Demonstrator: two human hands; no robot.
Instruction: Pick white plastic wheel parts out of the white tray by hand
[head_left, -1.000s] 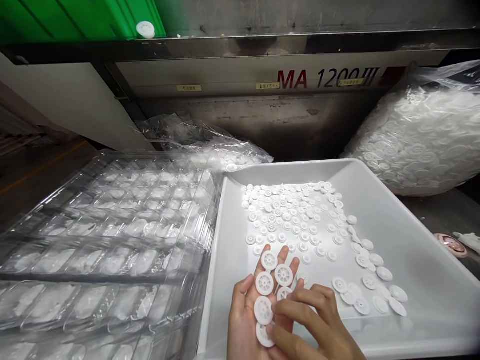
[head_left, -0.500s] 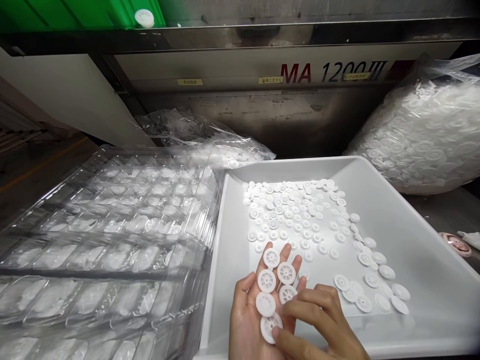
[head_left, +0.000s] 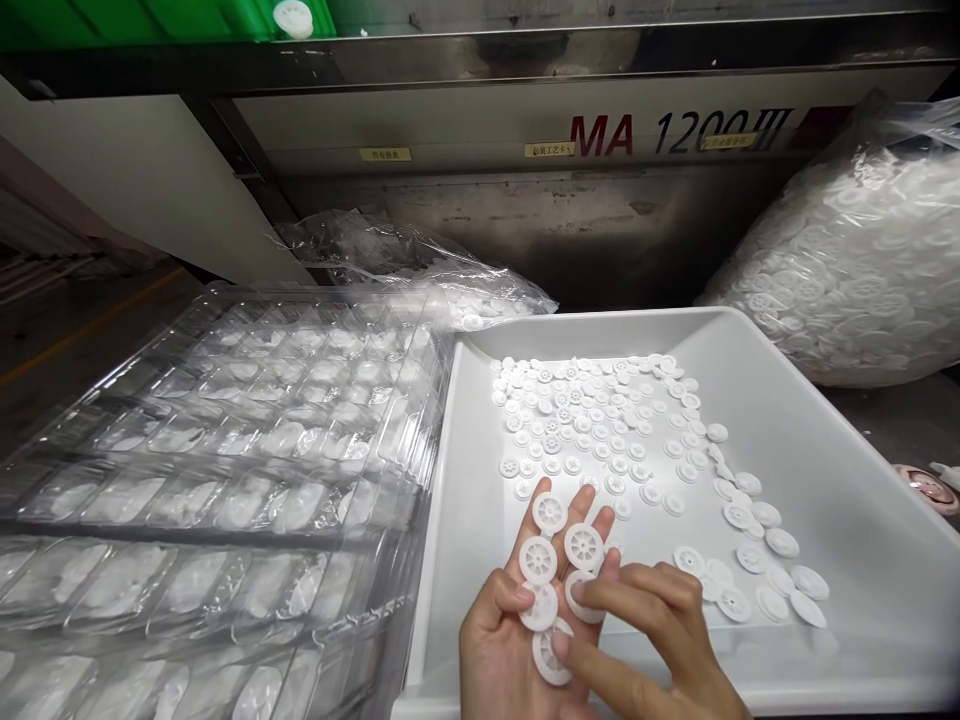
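My left hand (head_left: 499, 650) is palm up with several white spoked plastic wheels (head_left: 550, 512) lying along its palm and fingers. Its thumb bends over the edge of one wheel (head_left: 538, 606). From the right, my right hand (head_left: 660, 640) reaches over the palm. Its index fingertip touches a wheel (head_left: 582, 596) on the right side, and its thumb presses the lowest wheel (head_left: 551, 655). Below both hands is a light grey plastic bin (head_left: 847, 480), where many more white wheels (head_left: 733, 603) lie scattered, some on edge along the right wall.
Stacked clear plastic trays (head_left: 225, 530) with white parts in their pockets stand left of the bin. A full clear bag of wheels (head_left: 862, 270) bulges at the right. Another bag (head_left: 420, 265) lies behind the bin, before a metal machine ledge (head_left: 480, 60) with a green container (head_left: 150, 18).
My left thumb has come in over a wheel's edge, and that wheel now shows its spokes. My right index finger reaches further onto the right-hand wheel. The whole view has shifted slightly.
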